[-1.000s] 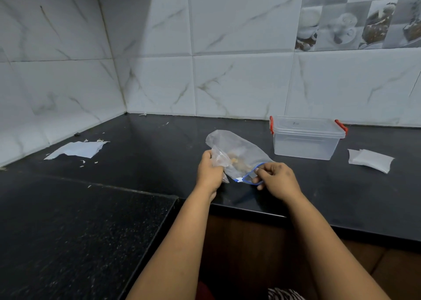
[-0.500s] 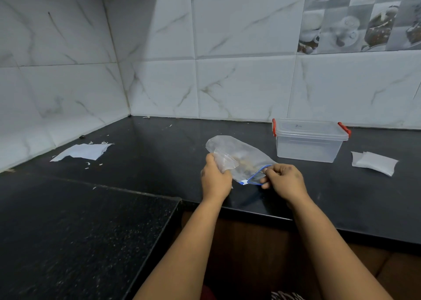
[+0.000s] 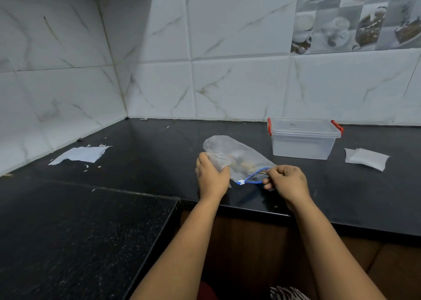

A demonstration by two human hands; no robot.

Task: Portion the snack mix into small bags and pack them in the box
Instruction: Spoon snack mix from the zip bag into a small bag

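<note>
A clear zip bag (image 3: 241, 157) with a blue zip edge lies on the black counter, with some brownish snack mix inside. My left hand (image 3: 211, 177) grips a small crumpled clear bag (image 3: 219, 161) beside the big bag's left side. My right hand (image 3: 286, 182) pinches the blue zip edge at the big bag's open mouth. A clear plastic box (image 3: 303, 139) with red clips and its lid on stands behind and to the right. A small stack of flat white bags (image 3: 365, 161) lies right of the box.
Torn white paper (image 3: 79, 154) and small scraps lie on the counter at the left, near the tiled wall. The black counter (image 3: 159, 153) runs round a corner, and its front edge is just below my wrists.
The hands and the bags have barely moved on the counter. The head camera has tipped up a little, so everything sits lower in view.
</note>
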